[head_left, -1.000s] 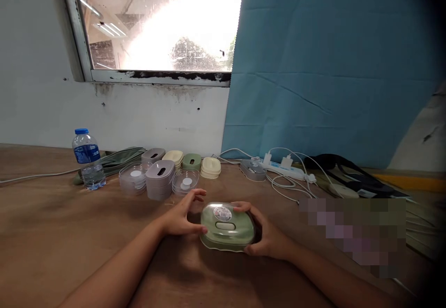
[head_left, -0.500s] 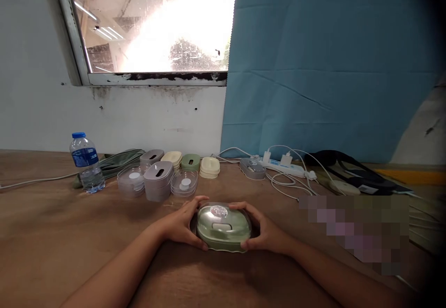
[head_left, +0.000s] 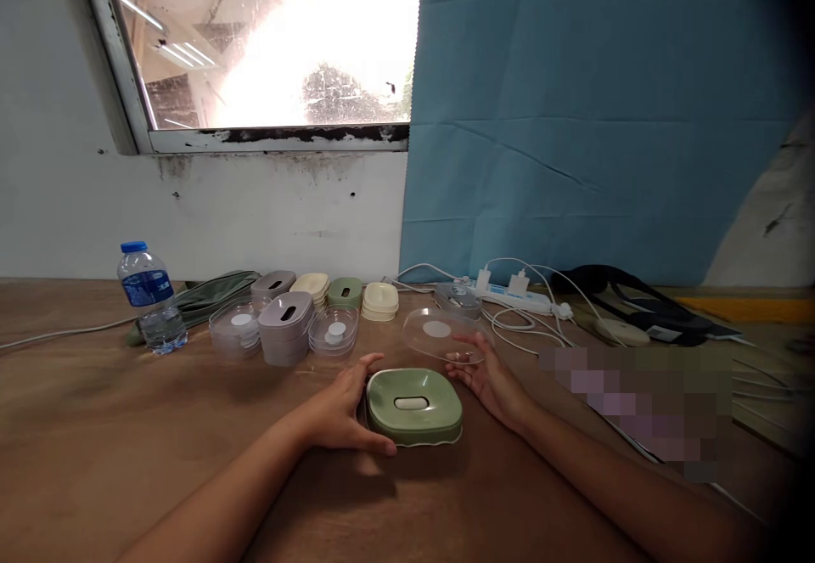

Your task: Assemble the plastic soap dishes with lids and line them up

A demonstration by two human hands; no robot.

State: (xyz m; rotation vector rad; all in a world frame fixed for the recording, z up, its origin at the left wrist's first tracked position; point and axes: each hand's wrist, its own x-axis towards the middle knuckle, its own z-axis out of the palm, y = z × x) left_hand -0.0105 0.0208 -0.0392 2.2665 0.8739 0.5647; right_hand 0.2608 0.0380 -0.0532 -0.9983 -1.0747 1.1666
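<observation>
Your left hand (head_left: 344,410), thumb and fingers spread wide, grips the green box (head_left: 417,420) at its nine o'clock side. Your right hand (head_left: 495,385) appears, through blur, to pinch the clear cover (head_left: 439,329) near its four o'clock edge, one o'clock from the box. Lilac containers (head_left: 286,342) stand toward ten.

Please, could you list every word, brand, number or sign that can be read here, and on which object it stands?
No text can be read with certainty.
Bottle: pale marks on its blue label, too small and blurred.
Clear cover at the right hand: round pale sticker, no lettering distinguishable.
Grey container: round label, too small.
Green container: no lettering visible.
</observation>
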